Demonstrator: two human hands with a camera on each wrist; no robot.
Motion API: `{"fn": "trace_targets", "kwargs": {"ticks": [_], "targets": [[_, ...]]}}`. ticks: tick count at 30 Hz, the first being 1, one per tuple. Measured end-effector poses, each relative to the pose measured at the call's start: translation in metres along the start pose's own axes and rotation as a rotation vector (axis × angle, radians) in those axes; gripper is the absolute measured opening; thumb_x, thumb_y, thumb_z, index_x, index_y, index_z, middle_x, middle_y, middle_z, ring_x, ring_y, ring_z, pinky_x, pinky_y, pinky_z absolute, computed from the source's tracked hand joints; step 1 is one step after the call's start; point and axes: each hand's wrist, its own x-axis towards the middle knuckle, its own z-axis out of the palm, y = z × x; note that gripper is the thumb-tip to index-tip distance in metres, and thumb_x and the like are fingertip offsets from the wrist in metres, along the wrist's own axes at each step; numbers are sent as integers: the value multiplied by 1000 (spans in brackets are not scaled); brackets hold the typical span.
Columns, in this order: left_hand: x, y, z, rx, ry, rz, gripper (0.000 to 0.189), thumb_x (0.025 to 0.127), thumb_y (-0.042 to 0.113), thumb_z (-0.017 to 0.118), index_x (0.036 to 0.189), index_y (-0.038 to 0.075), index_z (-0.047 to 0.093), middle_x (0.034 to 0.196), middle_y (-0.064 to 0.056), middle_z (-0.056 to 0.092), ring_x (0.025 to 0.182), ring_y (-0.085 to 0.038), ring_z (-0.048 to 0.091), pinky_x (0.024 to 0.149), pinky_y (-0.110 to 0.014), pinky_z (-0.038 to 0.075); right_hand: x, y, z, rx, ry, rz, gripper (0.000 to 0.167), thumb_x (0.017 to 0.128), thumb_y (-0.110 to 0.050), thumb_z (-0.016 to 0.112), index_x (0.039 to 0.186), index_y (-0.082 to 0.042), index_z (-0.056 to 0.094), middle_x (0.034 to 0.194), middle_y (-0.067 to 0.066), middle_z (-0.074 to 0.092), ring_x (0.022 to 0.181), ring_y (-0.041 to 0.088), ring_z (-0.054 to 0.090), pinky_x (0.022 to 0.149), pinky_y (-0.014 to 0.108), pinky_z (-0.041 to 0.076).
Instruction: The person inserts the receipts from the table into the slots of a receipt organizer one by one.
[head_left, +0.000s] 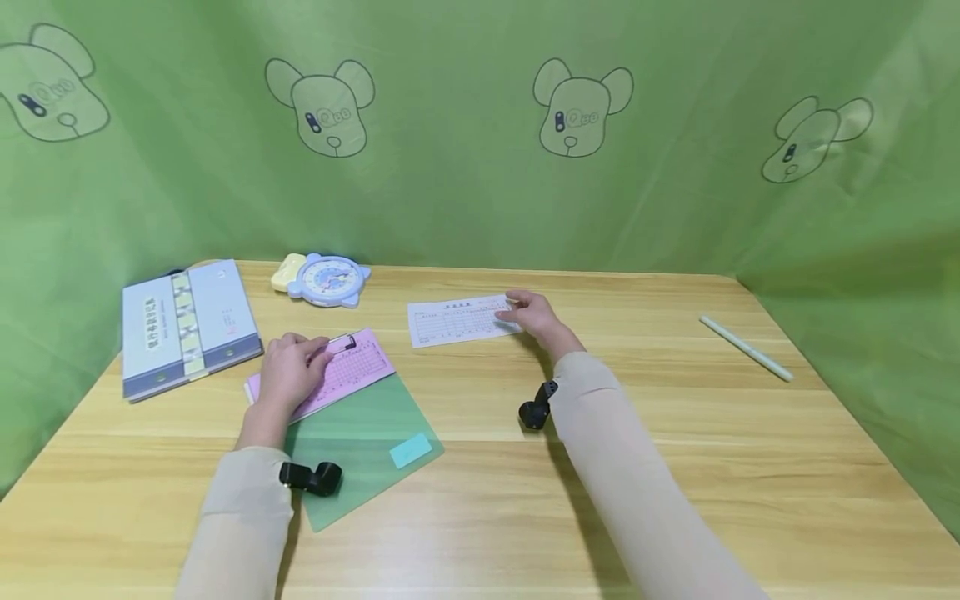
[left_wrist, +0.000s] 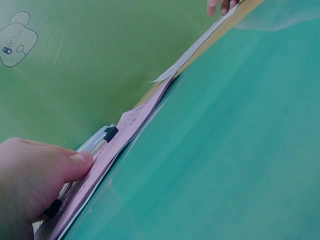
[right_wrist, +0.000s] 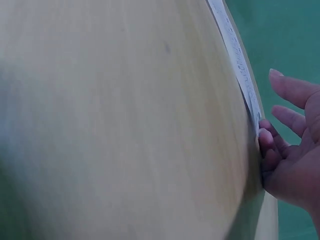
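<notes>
A green clipboard (head_left: pixel 352 450) lies at an angle on the table, with a pink printed form (head_left: pixel 360 367) at its top under a metal clip (head_left: pixel 342 346) with black ends. My left hand (head_left: pixel 288 375) is at this clip; its thumb (left_wrist: pixel 79 165) lies over the metal bar in the left wrist view, and the other fingers are mostly hidden. A white printed form (head_left: pixel 457 323) rests on the table to the right. My right hand (head_left: pixel 536 317) touches that form's right end with its lower fingers, while the thumb and index finger stand apart, loosely bent.
A thick blue-and-white binder (head_left: pixel 210 308) lies at the left edge. Behind the clipboard are a blue toy-like clock (head_left: pixel 330 279) and a yellow block (head_left: pixel 287 272). A pale green pen (head_left: pixel 746 347) lies far right. Green curtain (head_left: pixel 465 150) borders the table (head_left: pixel 675 483).
</notes>
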Motion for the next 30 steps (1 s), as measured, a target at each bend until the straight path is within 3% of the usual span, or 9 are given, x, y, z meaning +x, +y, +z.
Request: {"fn": "trace_targets", "kwargs": {"ticks": [6, 14, 17, 24, 30], "targets": [[0, 0, 0, -3, -10, -12, 32, 85, 20, 54, 111, 2, 57, 97, -20, 49, 90, -34, 39, 77, -44, 30, 1, 3, 6, -77, 13, -12, 62, 79, -9, 62, 132, -1, 32, 133, 17, 31, 121, 27, 27, 97, 32, 23], [0, -1, 1, -5, -1, -9, 32, 84, 18, 54, 111, 1, 57, 96, -20, 48, 89, -34, 39, 77, -44, 30, 3, 5, 10, -351, 55, -34, 70, 75, -26, 67, 132, -4, 32, 133, 15, 32, 122, 29, 25, 98, 35, 21], [0, -1, 1, -3, 2, -9, 31, 84, 18, 55, 111, 2, 58, 95, -19, 49, 89, -34, 40, 77, -44, 30, 3, 5, 11, -405, 57, -27, 71, 74, -29, 67, 133, -6, 33, 134, 15, 30, 122, 30, 24, 98, 38, 19], [1, -1, 1, -3, 22, -4, 31, 83, 17, 56, 109, 1, 59, 93, -19, 50, 87, -33, 41, 76, -44, 31, 1, 5, 10, -440, 63, -28, 68, 75, -31, 66, 131, -7, 36, 136, 17, 24, 123, 32, 20, 99, 39, 17], [0, 0, 0, -5, 11, -16, 31, 84, 18, 56, 110, 2, 58, 94, -18, 49, 87, -33, 40, 76, -43, 31, -2, 4, 12, -406, 106, -24, 60, 73, -30, 68, 125, -9, 46, 127, 19, 34, 114, 31, 31, 96, 39, 22]]}}
